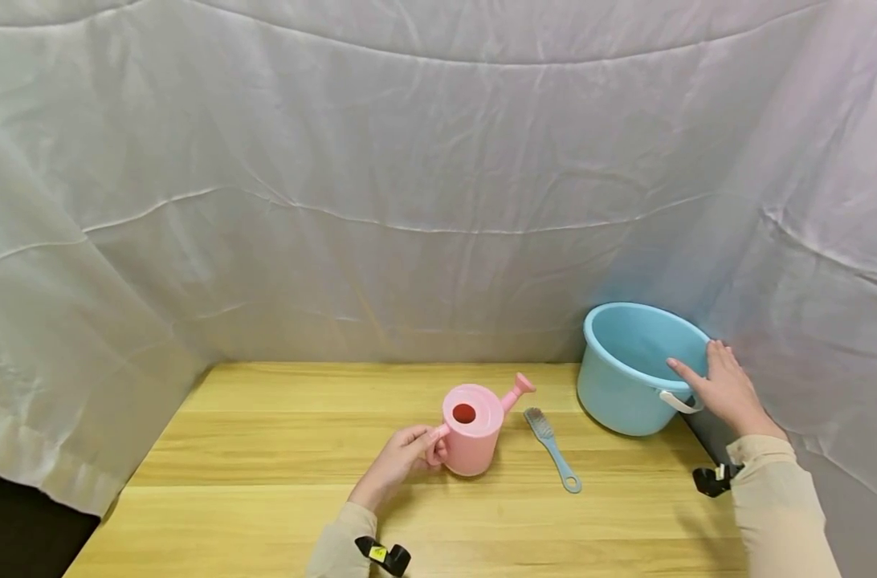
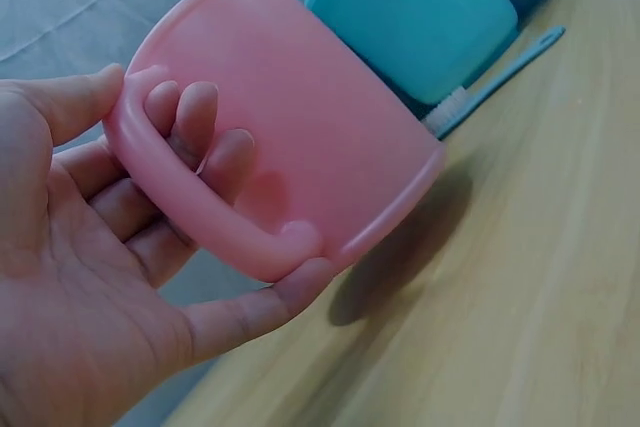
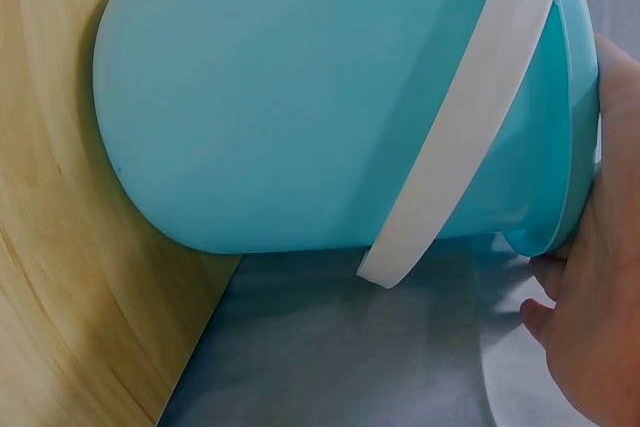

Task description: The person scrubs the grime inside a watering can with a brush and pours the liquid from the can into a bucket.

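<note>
My left hand (image 1: pixel 404 459) grips a pink toy watering can (image 1: pixel 473 449) by its loop handle. The left wrist view shows several fingers (image 2: pixel 196 119) passed through the handle (image 2: pixel 190 192). The can's spout points to the back right, and its base is close over the table, with a shadow beneath. At the right, my right hand (image 1: pixel 731 391) holds the rim of a light blue bucket (image 1: pixel 619 397), thumb over the inner side and fingers outside. The upright bucket has a white handle (image 3: pixel 465 117) hanging down its side. Part of the right hand is out of its wrist view.
A blue long-handled brush (image 1: pixel 554 454) lies bristles up on the wooden table (image 1: pixel 287 449), between the can and the bucket. Grey cloth (image 1: pixel 381 265) hangs behind and on both sides. The bucket stands near the table's back right corner, close to the cloth.
</note>
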Demonstrator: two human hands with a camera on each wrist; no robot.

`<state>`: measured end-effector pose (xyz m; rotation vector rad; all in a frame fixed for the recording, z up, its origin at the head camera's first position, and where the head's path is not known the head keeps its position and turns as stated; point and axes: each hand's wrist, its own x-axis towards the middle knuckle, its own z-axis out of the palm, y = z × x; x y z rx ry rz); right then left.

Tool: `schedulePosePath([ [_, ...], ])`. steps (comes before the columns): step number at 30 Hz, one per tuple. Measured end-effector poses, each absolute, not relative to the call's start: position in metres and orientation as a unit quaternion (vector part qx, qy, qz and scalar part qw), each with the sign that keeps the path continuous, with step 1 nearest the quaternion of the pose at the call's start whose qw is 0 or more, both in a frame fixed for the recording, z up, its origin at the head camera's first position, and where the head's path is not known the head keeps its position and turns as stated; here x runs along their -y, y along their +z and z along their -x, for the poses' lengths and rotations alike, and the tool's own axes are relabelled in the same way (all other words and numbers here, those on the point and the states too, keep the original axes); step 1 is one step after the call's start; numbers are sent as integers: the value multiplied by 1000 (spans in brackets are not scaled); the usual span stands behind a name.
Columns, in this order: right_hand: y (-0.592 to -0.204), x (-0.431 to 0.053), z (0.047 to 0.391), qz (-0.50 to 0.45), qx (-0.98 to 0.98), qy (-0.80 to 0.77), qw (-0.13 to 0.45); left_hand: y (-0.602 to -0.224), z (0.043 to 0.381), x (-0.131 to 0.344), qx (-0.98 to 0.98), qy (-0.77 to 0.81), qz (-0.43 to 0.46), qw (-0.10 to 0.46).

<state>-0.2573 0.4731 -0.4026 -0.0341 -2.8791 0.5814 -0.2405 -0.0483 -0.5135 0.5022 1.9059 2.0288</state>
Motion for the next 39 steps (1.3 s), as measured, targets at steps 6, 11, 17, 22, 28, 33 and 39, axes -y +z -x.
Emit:
schedulePosePath([
  [6, -400, -471, 256, 14, 975, 199, 98, -503, 244, 42, -678, 702, -175, 129],
  [11, -400, -471, 255, 14, 975, 199, 96, -492, 249, 35, -689, 692, -182, 112],
  [17, -400, -471, 255, 13, 975, 201, 95, -478, 257, 24, -694, 690, -183, 94],
  [22, -401, -472, 256, 13, 975, 200, 95, -464, 262, 14, -707, 678, -189, 69],
  [28, -401, -472, 257, 14, 975, 200, 94, -448, 269, 1, -717, 671, -186, 44],
  [33, -400, -472, 257, 14, 975, 200, 96, -438, 276, -13, -720, 667, -189, 12],
  [39, -401, -472, 257, 11, 975, 200, 97, -429, 281, -30, -710, 681, -181, -5],
])
